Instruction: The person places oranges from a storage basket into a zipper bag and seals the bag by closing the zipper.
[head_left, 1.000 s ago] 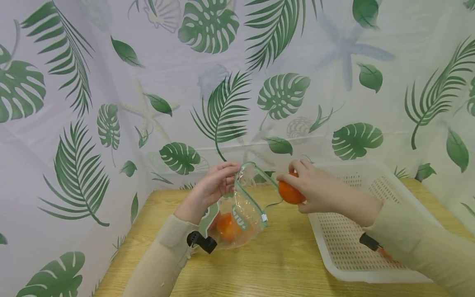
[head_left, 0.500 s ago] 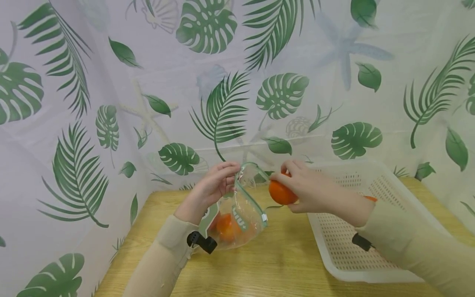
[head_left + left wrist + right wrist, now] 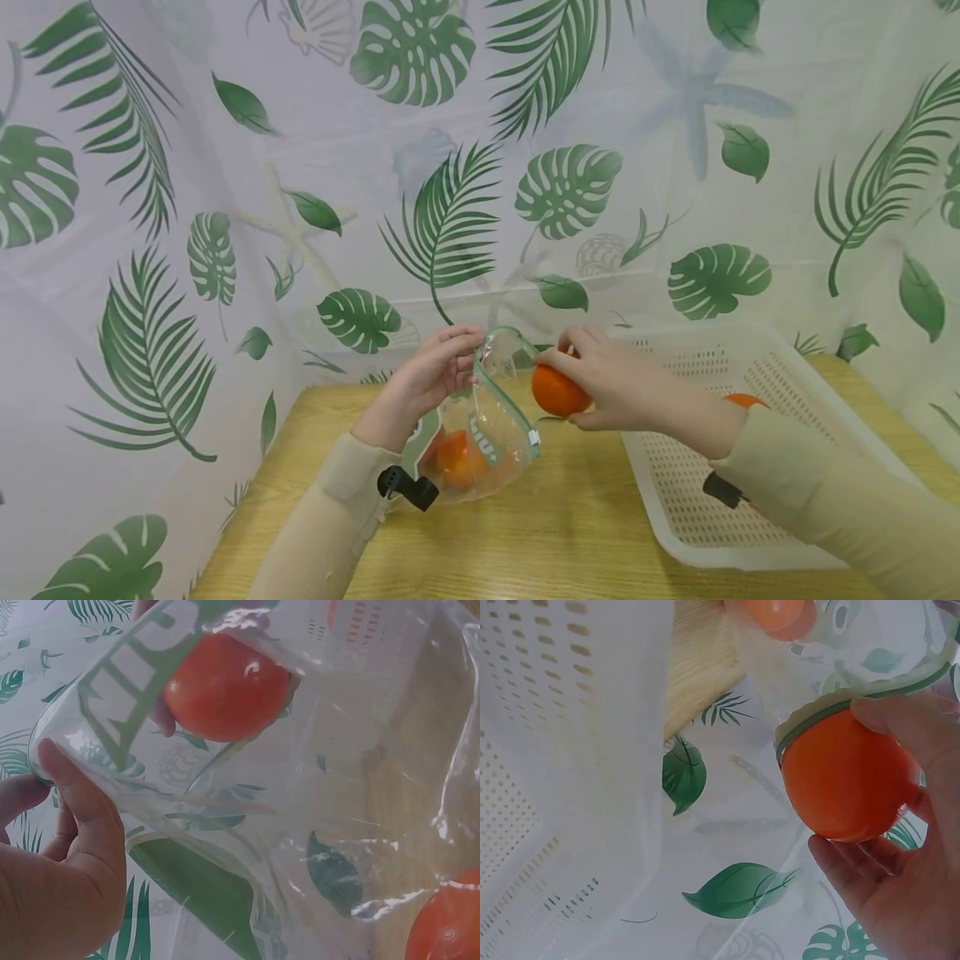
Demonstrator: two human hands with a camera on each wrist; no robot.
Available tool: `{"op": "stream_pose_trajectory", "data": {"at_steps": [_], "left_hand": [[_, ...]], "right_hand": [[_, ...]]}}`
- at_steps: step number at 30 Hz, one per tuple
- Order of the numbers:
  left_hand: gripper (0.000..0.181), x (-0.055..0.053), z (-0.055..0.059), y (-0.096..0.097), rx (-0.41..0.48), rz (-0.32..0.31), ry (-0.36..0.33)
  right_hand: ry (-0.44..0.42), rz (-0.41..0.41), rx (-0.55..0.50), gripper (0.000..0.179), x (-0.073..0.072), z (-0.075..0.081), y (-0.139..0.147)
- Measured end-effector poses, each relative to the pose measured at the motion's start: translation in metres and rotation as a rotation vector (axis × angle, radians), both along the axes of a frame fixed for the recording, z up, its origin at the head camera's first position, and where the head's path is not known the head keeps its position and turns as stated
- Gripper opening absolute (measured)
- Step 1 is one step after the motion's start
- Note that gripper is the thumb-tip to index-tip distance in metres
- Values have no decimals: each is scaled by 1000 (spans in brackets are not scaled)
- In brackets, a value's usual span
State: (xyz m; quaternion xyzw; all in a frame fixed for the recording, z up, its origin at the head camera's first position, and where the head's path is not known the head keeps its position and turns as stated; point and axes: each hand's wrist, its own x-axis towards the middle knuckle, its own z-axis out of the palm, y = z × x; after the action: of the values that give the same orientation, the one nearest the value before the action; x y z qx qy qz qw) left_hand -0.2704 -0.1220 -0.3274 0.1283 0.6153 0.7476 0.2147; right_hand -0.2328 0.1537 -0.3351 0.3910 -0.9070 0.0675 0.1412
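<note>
My left hand (image 3: 431, 371) pinches the green-trimmed rim of a clear zip bag (image 3: 498, 479) between thumb and fingers. The bag's mouth gapes toward the right, with a white slider (image 3: 534, 437) on its lower edge. Inside, at the bottom, lies an orange-red round fruit (image 3: 457, 458), partly behind the green print. My right hand (image 3: 607, 375) grips another smooth orange-red round fruit (image 3: 558, 392) right at the bag's mouth. From the right wrist, the held fruit (image 3: 847, 776) overlaps the green rim, thumb on top and fingers beneath.
A white perforated plastic basket (image 3: 660, 517) stands on the wooden table (image 3: 570, 533) at the right, with part of an orange-red fruit (image 3: 746, 401) showing in it behind the right forearm. A leaf-patterned sheet (image 3: 480, 167) hangs behind and at the left.
My right hand has moved left with its fruit, from the right of the bag up to the mouth. The left hand and bag have stayed nearly still.
</note>
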Motion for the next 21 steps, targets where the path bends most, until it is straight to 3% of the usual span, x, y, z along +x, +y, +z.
{"op": "stream_pose_trajectory", "data": {"at_steps": [21], "left_hand": [[39,1,5,-2,30,4,21]], "right_hand": [[-14,81,8,69,2,-3,-10]]}}
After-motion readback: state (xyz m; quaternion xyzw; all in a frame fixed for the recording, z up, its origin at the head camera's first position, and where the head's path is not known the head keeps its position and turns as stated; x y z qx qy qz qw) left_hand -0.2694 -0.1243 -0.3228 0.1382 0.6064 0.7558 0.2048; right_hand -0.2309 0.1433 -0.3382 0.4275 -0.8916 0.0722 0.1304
